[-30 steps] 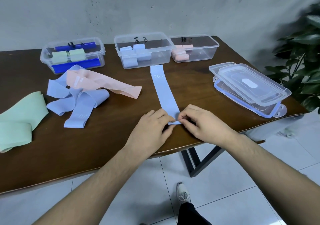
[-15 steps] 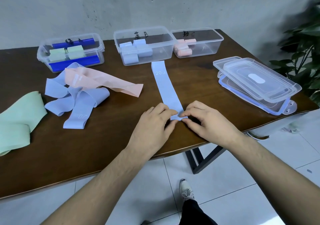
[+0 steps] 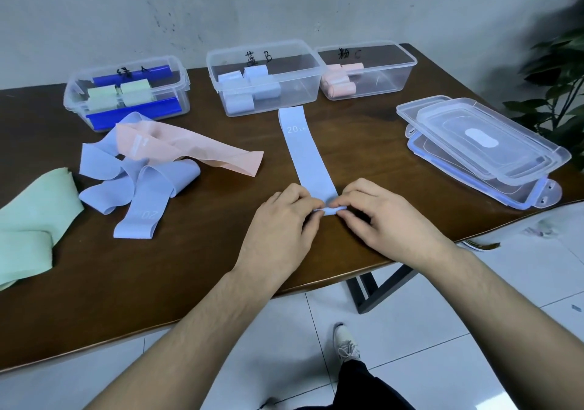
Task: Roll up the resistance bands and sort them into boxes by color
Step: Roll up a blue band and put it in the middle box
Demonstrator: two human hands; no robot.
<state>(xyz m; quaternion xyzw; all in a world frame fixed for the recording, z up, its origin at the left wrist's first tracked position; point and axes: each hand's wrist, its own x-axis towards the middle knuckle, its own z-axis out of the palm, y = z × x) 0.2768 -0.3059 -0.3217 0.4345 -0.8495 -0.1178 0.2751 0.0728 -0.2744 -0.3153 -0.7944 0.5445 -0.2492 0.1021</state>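
1. I'm watching the left hand (image 3: 278, 229) and right hand (image 3: 384, 220) pinching the near end of the blue band (image 3: 308, 160), which is lying flat on the counter (image 3: 363, 144) and running from the near edge toward the far blue box (image 3: 265, 76).
2. Only the first small turn is showing at the near end; most of this band is lying unrolled.
3. Done so far, judging by contents: green rolls sitting in the far-left box (image 3: 126, 92), blue rolls in the blue box, pink rolls in the far-right box (image 3: 366, 71).
4. Left, as I'm reading it: a tangled blue band pile (image 3: 139, 185), a pink band (image 3: 196, 147) draped over it, and a green band (image 3: 31, 220) at the left edge.
5. Stacked lids (image 3: 480, 147) are sitting at the right, off the boxes.
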